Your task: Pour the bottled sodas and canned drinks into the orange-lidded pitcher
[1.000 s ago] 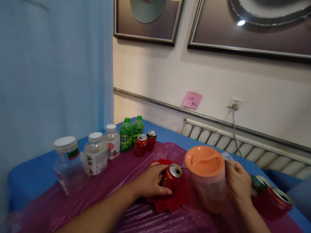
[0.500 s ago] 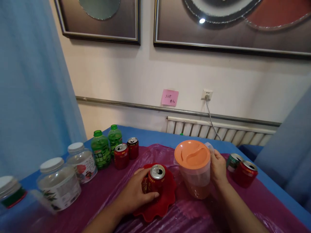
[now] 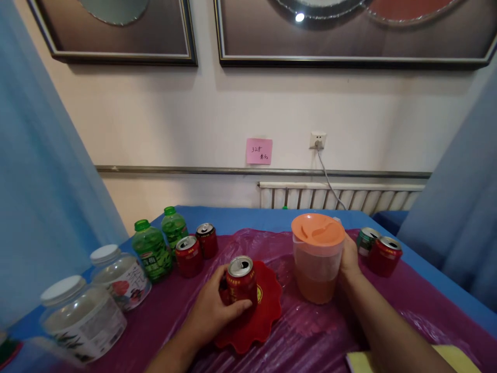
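Note:
My left hand (image 3: 213, 305) is wrapped round an opened red can (image 3: 242, 284), upright over the left part of a red scalloped plate (image 3: 267, 316). The can's base is hidden by my thumb, so contact with the plate cannot be made out. To the right, my right hand (image 3: 350, 256) grips the handle side of a clear pitcher (image 3: 315, 272) with an orange lid (image 3: 317, 229). Light brown liquid fills its lower part. The pitcher is upright; its handle is mostly hidden by the fingers.
Two red cans (image 3: 189, 256) and two green bottles (image 3: 152, 251) stand left, near white-lidded jars (image 3: 83, 316). A green-topped can (image 3: 367, 241) and a red can (image 3: 384, 256) stand right. Purple plastic (image 3: 310, 336) covers the blue table. Something yellow (image 3: 361, 361) lies front right.
The view has shifted. My left hand and its can have moved left relative to the plate, uncovering a yellow mark on it. The pitcher, tilted before, is now more upright.

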A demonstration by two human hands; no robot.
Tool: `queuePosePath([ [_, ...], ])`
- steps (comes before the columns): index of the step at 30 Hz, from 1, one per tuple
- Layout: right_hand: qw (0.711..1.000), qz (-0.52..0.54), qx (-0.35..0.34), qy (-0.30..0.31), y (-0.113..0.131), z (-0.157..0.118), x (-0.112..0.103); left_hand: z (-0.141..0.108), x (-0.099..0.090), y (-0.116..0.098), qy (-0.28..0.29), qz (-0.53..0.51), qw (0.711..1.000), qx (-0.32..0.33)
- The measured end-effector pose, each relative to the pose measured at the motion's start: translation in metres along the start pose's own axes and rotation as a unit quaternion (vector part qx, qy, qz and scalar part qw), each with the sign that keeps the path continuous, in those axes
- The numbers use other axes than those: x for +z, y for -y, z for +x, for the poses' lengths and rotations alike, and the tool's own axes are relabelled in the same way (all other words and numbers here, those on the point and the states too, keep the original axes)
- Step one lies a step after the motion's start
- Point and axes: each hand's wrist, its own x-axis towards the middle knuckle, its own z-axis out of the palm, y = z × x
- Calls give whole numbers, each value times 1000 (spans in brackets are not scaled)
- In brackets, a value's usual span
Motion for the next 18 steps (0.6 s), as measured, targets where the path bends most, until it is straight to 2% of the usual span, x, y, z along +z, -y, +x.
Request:
queuePosePath([
  [12, 998, 34, 32, -36, -21, 12, -7, 4, 1, 5, 16, 17, 1000, -17],
  [18, 997, 56, 45, -16, -22, 16, -15, 3, 2, 3, 16, 49, 999, -3],
])
